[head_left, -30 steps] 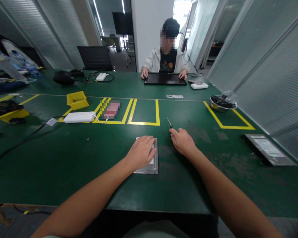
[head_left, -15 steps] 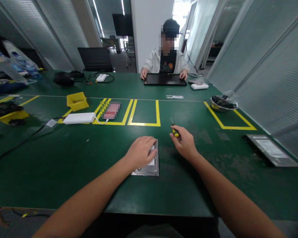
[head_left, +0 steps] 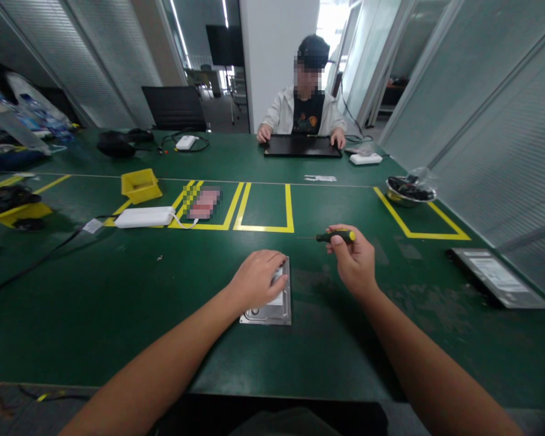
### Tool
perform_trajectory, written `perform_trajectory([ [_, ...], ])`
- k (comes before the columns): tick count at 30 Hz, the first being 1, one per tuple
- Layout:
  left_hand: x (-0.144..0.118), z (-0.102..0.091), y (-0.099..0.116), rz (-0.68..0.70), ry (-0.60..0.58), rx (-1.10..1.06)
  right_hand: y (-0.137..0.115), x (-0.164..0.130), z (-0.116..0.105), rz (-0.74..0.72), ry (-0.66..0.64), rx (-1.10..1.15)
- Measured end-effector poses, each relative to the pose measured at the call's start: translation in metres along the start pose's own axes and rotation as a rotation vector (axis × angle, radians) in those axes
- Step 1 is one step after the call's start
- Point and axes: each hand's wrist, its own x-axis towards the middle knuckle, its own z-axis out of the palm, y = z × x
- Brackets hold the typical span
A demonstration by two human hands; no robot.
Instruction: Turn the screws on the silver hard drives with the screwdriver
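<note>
A silver hard drive (head_left: 277, 306) lies flat on the green table (head_left: 118, 297) in front of me. My left hand (head_left: 257, 281) rests on top of it, palm down, covering most of its label. To the right, my right hand (head_left: 354, 260) is lifted off the table and grips a small screwdriver (head_left: 333, 237) with a black and yellow handle. The screwdriver lies level, its thin shaft pointing left.
Yellow tape boxes mark the table beyond my hands. A white power adapter (head_left: 145, 217), a yellow bin (head_left: 140, 184) and a cable sit at the left. A bowl of dark parts (head_left: 409, 189) and a flat drive (head_left: 499, 277) lie at the right. Opposite, a person (head_left: 305, 109) works at a black laptop (head_left: 302, 147).
My right hand picked the screwdriver up off the table, raised it and turned it level with the tip pointing left. My left hand stayed on the hard drive.
</note>
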Motion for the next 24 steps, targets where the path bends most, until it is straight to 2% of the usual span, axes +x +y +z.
perform_trajectory([
  [5, 0.0, -0.0007, 0.0004, -0.002, 0.006, 0.0, -0.007, -0.0026, 0.0036, 0.096, 0.034, 0.159],
  [10, 0.0005, -0.0004, 0.0004, -0.002, 0.001, 0.011, -0.0034, -0.0037, 0.0052, 0.089, -0.023, 0.058],
  [24, 0.0007, -0.0016, 0.0014, 0.005, 0.004, 0.014, -0.0012, -0.0023, 0.0083, 0.101, -0.092, 0.042],
])
